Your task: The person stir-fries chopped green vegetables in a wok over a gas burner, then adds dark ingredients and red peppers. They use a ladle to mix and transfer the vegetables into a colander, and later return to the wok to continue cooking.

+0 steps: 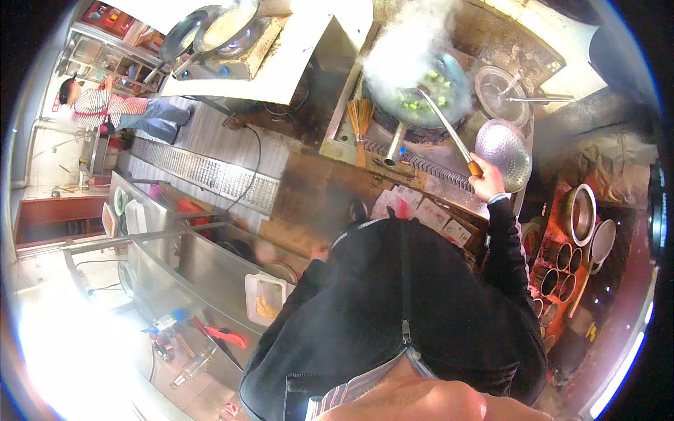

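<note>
My right hand (487, 184) is wrapped round the wooden grip of a long-handled metal cooking tool (447, 124). Its far end reaches into a steaming wok (460, 105), where steam and food hide its head. Chopped green vegetables (434, 90) lie in the wok, and the wok's hollow metal handle (396, 144) points toward me. Right beside that hand rests a round perforated strainer (503, 156). My left hand (320, 252) shows only in small part at my left side, near a steel counter; its fingers are too hidden to read.
A bamboo brush (360, 119) lies left of the wok; a metal basin (501, 96) with a ladle sits to its right. Bowls and tins (581, 214) fill a right-hand shelf. A white tray (250, 297) stands at left. Farther off are more pans (184, 35) and another person (105, 105).
</note>
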The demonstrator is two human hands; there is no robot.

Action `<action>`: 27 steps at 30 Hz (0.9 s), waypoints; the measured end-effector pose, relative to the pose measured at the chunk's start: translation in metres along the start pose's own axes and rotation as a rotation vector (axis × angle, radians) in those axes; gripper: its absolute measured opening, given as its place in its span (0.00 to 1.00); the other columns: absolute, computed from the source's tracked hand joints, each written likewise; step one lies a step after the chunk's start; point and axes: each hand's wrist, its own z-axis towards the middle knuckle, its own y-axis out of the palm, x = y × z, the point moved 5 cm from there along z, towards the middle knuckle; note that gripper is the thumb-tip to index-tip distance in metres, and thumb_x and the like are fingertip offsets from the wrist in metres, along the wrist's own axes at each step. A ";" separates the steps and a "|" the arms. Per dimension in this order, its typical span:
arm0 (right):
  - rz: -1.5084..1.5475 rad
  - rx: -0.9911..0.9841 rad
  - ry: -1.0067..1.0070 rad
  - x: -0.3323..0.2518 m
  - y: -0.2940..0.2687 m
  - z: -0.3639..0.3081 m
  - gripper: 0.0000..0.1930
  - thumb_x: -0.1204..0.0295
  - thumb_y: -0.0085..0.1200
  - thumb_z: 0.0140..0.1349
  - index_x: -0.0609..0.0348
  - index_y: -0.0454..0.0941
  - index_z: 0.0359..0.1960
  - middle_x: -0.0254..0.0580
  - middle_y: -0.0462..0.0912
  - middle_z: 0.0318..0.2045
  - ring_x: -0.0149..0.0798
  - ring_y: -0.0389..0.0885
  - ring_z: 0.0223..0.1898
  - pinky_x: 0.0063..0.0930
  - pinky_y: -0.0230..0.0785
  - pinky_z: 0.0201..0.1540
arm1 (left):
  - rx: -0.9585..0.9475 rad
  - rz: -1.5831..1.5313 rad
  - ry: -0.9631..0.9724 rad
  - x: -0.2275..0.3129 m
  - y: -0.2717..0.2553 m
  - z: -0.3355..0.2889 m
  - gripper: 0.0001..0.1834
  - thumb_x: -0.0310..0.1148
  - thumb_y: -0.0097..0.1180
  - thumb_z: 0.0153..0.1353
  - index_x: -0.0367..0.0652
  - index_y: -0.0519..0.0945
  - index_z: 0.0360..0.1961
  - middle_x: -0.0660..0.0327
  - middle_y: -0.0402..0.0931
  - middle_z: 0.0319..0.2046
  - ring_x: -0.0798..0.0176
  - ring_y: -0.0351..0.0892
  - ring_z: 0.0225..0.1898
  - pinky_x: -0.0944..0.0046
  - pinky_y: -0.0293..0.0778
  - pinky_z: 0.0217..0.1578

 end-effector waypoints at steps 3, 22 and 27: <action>-0.054 0.041 0.043 -0.008 0.009 0.013 0.29 0.78 0.55 0.50 0.52 0.76 0.59 0.61 0.82 0.44 0.59 0.82 0.46 0.41 0.74 0.51 | -0.025 0.180 -0.018 -0.011 0.004 -0.010 0.15 0.41 0.60 0.56 0.46 0.87 0.41 0.52 0.86 0.37 0.51 0.85 0.43 0.55 0.79 0.48; -0.017 0.302 0.149 0.047 0.012 0.018 0.30 0.75 0.58 0.49 0.48 0.78 0.59 0.55 0.85 0.43 0.51 0.85 0.45 0.35 0.74 0.51 | 0.002 -0.006 -0.063 0.024 -0.012 -0.004 0.17 0.37 0.62 0.54 0.40 0.84 0.43 0.51 0.84 0.39 0.53 0.84 0.36 0.56 0.78 0.42; 0.868 -0.013 0.450 0.041 0.046 0.003 0.32 0.82 0.53 0.53 0.60 0.70 0.65 0.41 0.80 0.32 0.32 0.76 0.22 0.27 0.69 0.25 | -0.026 0.179 -0.046 -0.017 0.008 0.017 0.15 0.38 0.59 0.56 0.42 0.85 0.41 0.52 0.85 0.36 0.53 0.84 0.39 0.55 0.78 0.44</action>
